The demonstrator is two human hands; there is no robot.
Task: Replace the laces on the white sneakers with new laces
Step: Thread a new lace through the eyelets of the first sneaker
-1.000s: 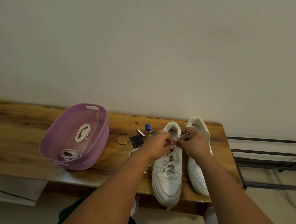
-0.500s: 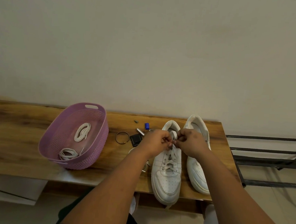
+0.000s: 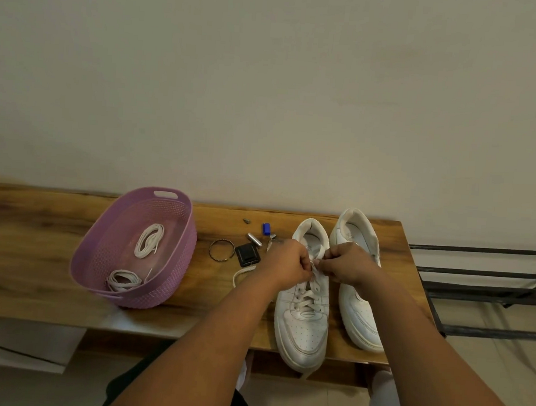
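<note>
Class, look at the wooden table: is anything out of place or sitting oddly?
Yes. The left white leather sneaker juts toe-first past the wooden table's front edge, and a loose white lace end trails beside it.

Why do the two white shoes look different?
The left sneaker has a lace crisscrossed up its front, and both hands pinch that lace; the right sneaker shows no lace. The left sneaker's toe sticks out past the table edge; the right sneaker sits further back. Both are white low-tops, toes toward the person.
</note>
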